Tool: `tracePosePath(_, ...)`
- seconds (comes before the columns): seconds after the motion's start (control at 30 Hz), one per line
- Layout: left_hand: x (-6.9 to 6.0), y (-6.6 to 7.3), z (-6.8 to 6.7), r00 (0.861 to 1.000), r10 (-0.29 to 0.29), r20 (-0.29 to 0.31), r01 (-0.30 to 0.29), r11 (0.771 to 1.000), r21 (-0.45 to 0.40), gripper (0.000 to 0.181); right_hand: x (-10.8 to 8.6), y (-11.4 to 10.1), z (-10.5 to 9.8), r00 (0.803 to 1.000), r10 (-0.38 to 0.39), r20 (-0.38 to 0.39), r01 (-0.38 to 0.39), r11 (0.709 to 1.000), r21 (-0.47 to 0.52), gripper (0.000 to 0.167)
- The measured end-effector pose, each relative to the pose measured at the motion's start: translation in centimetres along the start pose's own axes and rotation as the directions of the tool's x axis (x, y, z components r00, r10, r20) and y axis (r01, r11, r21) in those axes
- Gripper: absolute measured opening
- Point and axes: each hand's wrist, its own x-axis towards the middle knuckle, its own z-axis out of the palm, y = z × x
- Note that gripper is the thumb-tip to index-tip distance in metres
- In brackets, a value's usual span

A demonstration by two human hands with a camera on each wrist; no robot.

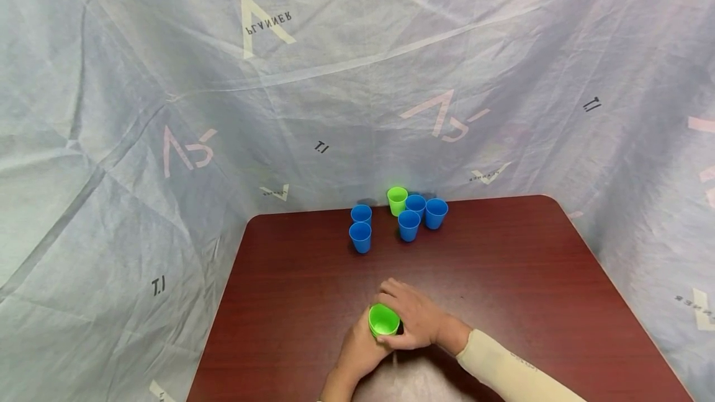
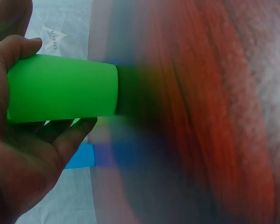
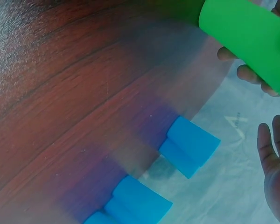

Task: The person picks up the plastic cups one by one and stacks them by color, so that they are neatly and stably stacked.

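Observation:
Near the front of the table, my left hand (image 1: pixel 360 346) grips an upright green cup (image 1: pixel 383 321). Thumb and fingers of that hand (image 2: pixel 23 158) lie on either side of the cup's wall (image 2: pixel 65 88) in the left wrist view. My right hand (image 1: pixel 419 316) is around the cup's rim from the right, its thumb in front and fingers behind. In the right wrist view several extended fingers (image 3: pixel 270 144) stand apart from the green cup (image 3: pixel 247 39). Whether the right thumb touches the cup is unclear, as is whether another cup sits inside it.
At the table's back edge stand a light green cup (image 1: pixel 397 200) and several blue cups (image 1: pixel 409 226). Two more blue cups (image 1: pixel 360 237) stand to their left, one behind the other. Grey printed cloth (image 1: pixel 357 110) hangs around the dark red wooden table (image 1: pixel 290 290).

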Motion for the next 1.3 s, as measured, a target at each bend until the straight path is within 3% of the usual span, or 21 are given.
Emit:
tracePosePath(0.2, 0.2, -0.3, -0.4, 0.999, -0.047, -0.024, 0.047, 0.999, -0.015, 0.070, -0.2, 0.0, -0.1, 0.999, 0.015, 0.043, -0.016, 1.000, 0.019, 0.066)
tracePosePath(0.33, 0.3, -0.6, -0.8, 0.996, -0.075, -0.045, 0.072, 0.994, -0.076, 0.073, -0.4, 0.5, -0.2, 0.999, 0.019, 0.038, -0.021, 0.997, 0.070, 0.064)
tracePosePath(0.57, 0.3, -1.4, -1.4, 0.989, -0.118, -0.090, 0.108, 0.988, -0.109, 0.071, -0.3, 2.2, -1.9, 0.994, 0.105, 0.017, -0.106, 0.993, 0.043, 0.059)
tracePosePath(0.87, 0.3, -1.7, -1.8, 0.987, -0.153, -0.041, 0.146, 0.979, -0.139, 0.074, 0.7, 4.7, -4.0, 0.982, 0.186, -0.019, -0.186, 0.982, -0.035, 0.051)
tracePosePath(1.03, 0.3, -1.4, -2.0, 0.983, -0.184, -0.025, 0.178, 0.971, -0.161, 0.075, 1.4, 5.6, -4.7, 0.970, 0.244, -0.024, -0.245, 0.968, -0.053, 0.047)
tracePosePath(1.3, 0.3, -1.0, -1.5, 0.971, -0.231, -0.065, 0.216, 0.960, -0.179, 0.072, 2.2, 7.0, -5.0, 0.938, 0.346, -0.008, -0.346, 0.934, -0.086, 0.041)
